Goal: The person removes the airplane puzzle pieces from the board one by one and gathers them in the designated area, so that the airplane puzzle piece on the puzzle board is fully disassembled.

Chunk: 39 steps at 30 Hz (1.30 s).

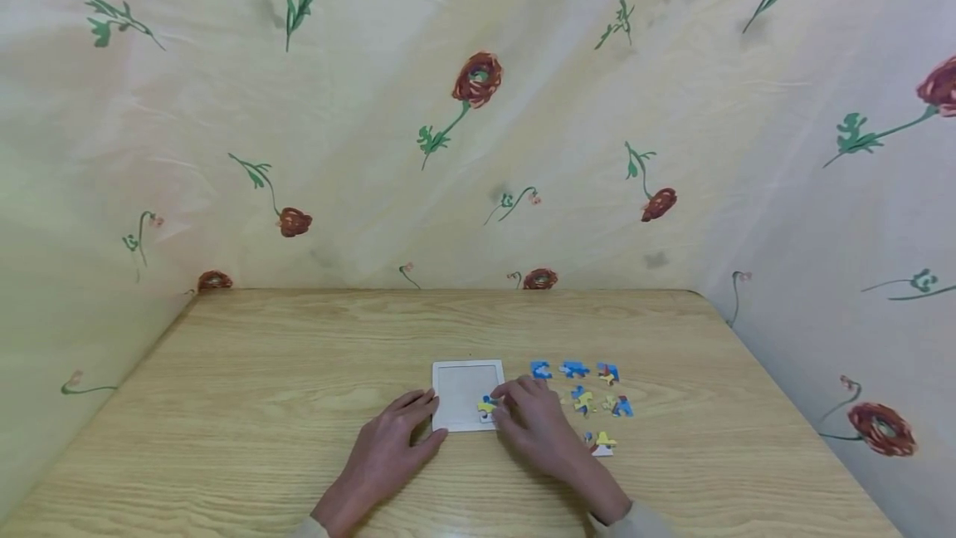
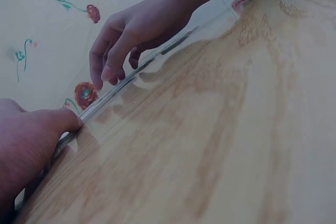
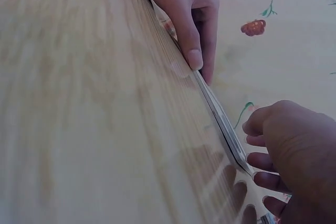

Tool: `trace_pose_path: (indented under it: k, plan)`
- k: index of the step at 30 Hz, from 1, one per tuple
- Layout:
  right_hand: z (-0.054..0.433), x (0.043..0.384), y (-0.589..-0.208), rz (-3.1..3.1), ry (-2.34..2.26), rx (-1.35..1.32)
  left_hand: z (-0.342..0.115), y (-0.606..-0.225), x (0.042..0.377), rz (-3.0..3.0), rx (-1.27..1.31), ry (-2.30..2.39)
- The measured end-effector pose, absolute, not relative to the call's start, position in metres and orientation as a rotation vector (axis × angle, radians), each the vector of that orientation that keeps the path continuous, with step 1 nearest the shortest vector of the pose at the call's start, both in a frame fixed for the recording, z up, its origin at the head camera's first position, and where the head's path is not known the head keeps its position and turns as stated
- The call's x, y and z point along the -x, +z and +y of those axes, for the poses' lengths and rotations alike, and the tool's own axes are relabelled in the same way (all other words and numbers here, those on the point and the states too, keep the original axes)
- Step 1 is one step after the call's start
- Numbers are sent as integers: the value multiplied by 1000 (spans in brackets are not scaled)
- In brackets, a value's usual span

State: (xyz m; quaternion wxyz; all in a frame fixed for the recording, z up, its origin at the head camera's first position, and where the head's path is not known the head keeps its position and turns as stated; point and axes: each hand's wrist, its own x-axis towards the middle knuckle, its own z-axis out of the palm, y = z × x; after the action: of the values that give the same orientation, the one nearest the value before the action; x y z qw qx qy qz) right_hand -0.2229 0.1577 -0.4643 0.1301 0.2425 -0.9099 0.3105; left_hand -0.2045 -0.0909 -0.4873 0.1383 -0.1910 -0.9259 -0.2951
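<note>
A square white puzzle tray (image 1: 467, 364) lies on the table. My left hand (image 1: 392, 442) holds its lower left corner, fingers along the left side and thumb at the bottom edge. In the right wrist view the left thumb and fingers (image 3: 191, 35) meet the tray's thin edge. A blue, yellow and white jigsaw piece (image 1: 485, 408) is in the tray's lower right corner. My right hand (image 1: 539, 430) has thumb and index finger at this piece, partly covering it. In the left wrist view the right hand (image 2: 134, 32) reaches down with bent fingers; the piece is not visible there.
Several loose jigsaw pieces lie right of the tray, among them a blue one (image 1: 574, 369), a yellow and blue one (image 1: 582, 400) and a yellow, red and white one (image 1: 601, 443). The wooden table (image 1: 261, 372) meets a flowered cloth (image 1: 358, 214) behind and at the sides.
</note>
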Motion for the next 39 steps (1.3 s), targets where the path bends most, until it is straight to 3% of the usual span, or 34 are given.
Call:
trace_pose_path:
  k: [39]
  plan:
    - [148,227,-459,-2747,1061,-656,-91,-488,203,-2647,558,-851]
